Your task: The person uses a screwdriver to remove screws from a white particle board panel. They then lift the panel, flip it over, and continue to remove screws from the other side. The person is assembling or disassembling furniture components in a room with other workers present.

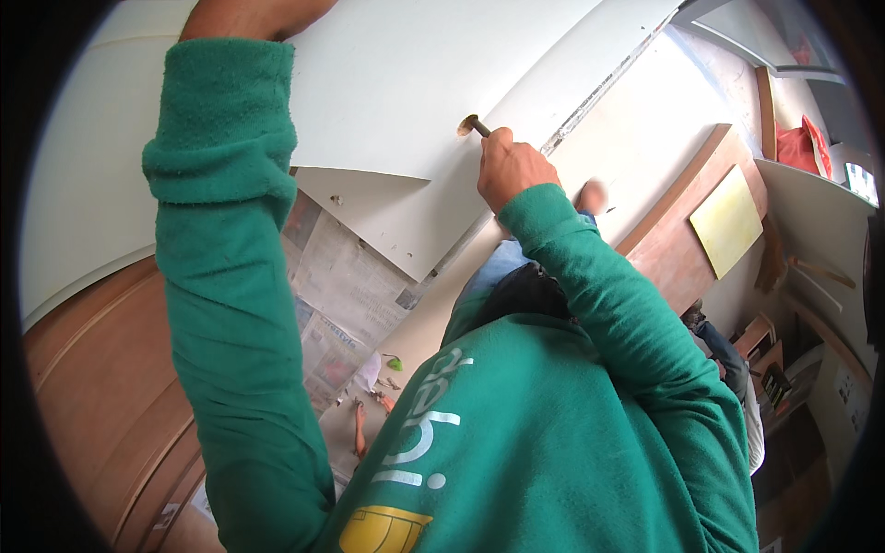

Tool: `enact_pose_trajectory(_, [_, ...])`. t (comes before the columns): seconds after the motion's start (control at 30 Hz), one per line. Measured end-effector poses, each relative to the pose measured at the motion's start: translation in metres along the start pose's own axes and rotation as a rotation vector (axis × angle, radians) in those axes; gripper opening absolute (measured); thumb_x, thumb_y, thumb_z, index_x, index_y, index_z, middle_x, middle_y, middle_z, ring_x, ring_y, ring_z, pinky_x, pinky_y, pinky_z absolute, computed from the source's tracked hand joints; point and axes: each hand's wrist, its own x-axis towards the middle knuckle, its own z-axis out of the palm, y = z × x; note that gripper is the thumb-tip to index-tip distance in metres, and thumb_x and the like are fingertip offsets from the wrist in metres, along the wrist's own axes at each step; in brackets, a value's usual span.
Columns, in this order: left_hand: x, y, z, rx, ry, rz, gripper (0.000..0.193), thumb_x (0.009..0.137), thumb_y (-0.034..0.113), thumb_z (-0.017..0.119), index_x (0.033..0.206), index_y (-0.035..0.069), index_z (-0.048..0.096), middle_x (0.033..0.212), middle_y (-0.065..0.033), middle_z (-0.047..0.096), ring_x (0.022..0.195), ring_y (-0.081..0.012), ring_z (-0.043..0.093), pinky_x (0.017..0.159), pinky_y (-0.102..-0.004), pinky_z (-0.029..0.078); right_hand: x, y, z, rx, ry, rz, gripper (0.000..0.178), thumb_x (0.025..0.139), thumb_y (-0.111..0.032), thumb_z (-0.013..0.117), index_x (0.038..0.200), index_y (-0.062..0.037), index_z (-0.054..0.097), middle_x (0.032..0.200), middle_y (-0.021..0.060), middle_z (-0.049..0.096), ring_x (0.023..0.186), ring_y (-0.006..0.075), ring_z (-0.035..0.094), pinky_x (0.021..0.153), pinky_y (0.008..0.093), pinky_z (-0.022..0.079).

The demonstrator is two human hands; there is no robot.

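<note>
A large white panel (387, 83) slants across the upper middle. In it is a small round hole (465, 129) with a raw brownish edge. My right hand (514, 170) is closed around a dark rod-like tool (479, 127), whose far end meets the hole; the tool's exact kind does not show. My left hand (253, 17) reaches over the panel's upper left part, and only the wrist and heel of the hand show. Its fingers lie beyond the upper edge of the picture. Below the hole, a lower white surface (378, 217) carries a few small marks and scraps.
Newspaper sheets (346, 267) cover the floor below the panel. Brown wood panels (101, 396) stand at left. On the right, a yellow sheet (726, 221) lies on a brown board (678, 244). A red bag (804, 152) sits farther right. Another person's dark sleeve (724, 355) shows beyond my right arm.
</note>
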Motion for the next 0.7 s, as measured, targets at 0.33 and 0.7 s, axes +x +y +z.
enact_pose_trajectory(0.33, [-0.006,0.008,0.009,0.095,0.112,0.109,0.064,0.094,0.050,0.071,0.111,-0.011,0.068,0.099,-0.0297,0.071,0.089,-0.0367,0.073,0.081,-0.0448,0.058,0.012,0.008,0.016,0.068,0.036,0.059,0.035,0.108,-0.031,0.042,0.109,0.0012,0.055,0.087,0.0269,0.070,0.082,0.0452,0.070,0.076,0.0546,0.055])
enact_pose_trajectory(0.7, [-0.009,0.010,0.005,0.123,0.115,0.111,0.061,0.094,0.050,0.071,0.106,-0.010,0.068,0.093,-0.0287,0.070,0.084,-0.0355,0.072,0.077,-0.0442,0.058,0.008,0.025,0.001,-0.095,0.096,-0.130,0.013,0.098,-0.011,0.049,0.100,0.0016,0.052,0.084,0.0228,0.070,0.077,0.0419,0.072,0.068,0.0505,0.058])
